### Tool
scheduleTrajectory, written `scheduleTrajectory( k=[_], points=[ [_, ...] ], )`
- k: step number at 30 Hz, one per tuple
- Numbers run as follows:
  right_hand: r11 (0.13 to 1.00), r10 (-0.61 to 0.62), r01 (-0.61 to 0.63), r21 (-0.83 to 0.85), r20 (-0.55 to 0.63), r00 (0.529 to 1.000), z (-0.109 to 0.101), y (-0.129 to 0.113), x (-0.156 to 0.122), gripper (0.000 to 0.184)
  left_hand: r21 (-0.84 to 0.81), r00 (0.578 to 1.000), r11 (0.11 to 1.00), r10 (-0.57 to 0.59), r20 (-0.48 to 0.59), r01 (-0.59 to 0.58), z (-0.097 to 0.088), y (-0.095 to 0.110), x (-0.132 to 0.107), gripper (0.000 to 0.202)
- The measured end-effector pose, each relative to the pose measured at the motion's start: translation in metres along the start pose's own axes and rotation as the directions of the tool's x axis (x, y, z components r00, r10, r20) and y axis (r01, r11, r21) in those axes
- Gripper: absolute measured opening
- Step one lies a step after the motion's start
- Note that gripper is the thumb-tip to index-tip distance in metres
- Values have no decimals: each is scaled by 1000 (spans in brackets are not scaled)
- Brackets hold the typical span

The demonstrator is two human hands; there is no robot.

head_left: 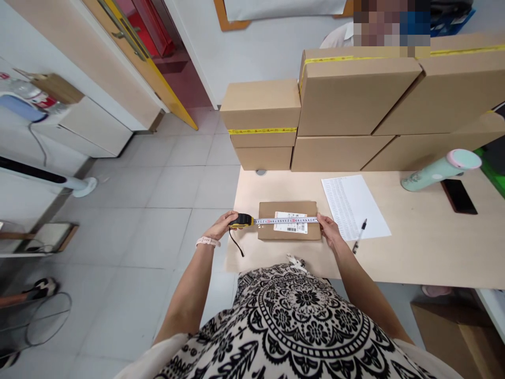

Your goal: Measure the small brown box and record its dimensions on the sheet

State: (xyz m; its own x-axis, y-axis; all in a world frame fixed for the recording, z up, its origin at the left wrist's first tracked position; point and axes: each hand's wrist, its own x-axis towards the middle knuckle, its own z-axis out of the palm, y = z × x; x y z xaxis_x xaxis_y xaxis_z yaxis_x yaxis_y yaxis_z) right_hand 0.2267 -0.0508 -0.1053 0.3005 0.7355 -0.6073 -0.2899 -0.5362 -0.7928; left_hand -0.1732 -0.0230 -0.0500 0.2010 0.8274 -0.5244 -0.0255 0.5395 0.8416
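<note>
A small brown cardboard box (290,207) with a white shipping label (291,228) lies on the table near its front edge. My left hand (224,225) grips a black and yellow tape measure (241,220) just left of the box; a dark wrist strap dangles from it. Its marked blade (272,221) stretches across the top of the box and over the label. At the right edge of the box, my right hand (328,229) pinches the free end of the blade.
Behind the table's work area stand several large cardboard boxes (335,100). To the right lie a printed sheet (351,202), a pen (360,236), a mint-green bottle (437,171) and a phone (458,196). A person (339,39) is beyond the boxes. An open cardboard box sits below right.
</note>
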Motion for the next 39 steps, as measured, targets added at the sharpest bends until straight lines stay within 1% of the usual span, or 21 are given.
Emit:
scheduleTrajectory(
  k=[4, 8, 21, 32, 39],
  points=[
    [999, -48, 48, 9, -40, 998, 2, 2, -1, 56, 3, 1000, 1000, -4, 0, 4, 0, 0, 0, 51],
    [998, -69, 69, -7, -31, 997, 2, 2, -2, 55, 6, 1000, 1000, -6, -6, 6, 0, 0, 0, 51],
    [998, -63, 62, -17, -31, 998, 0, 5, 1, 55, -2, 1000, 1000, -5, 3, 5, 0, 0, 0, 51],
    [999, -47, 47, -2, -27, 999, -1, 8, 5, 55, 4, 1000, 1000, -10, 16, 10, -2, 1, 0, 54],
    [998, -47, 46, -31, -38, 998, -1, 8, 4, 54, 15, 1000, 1000, -18, 14, 18, -3, -1, 1, 54]
  ],
)
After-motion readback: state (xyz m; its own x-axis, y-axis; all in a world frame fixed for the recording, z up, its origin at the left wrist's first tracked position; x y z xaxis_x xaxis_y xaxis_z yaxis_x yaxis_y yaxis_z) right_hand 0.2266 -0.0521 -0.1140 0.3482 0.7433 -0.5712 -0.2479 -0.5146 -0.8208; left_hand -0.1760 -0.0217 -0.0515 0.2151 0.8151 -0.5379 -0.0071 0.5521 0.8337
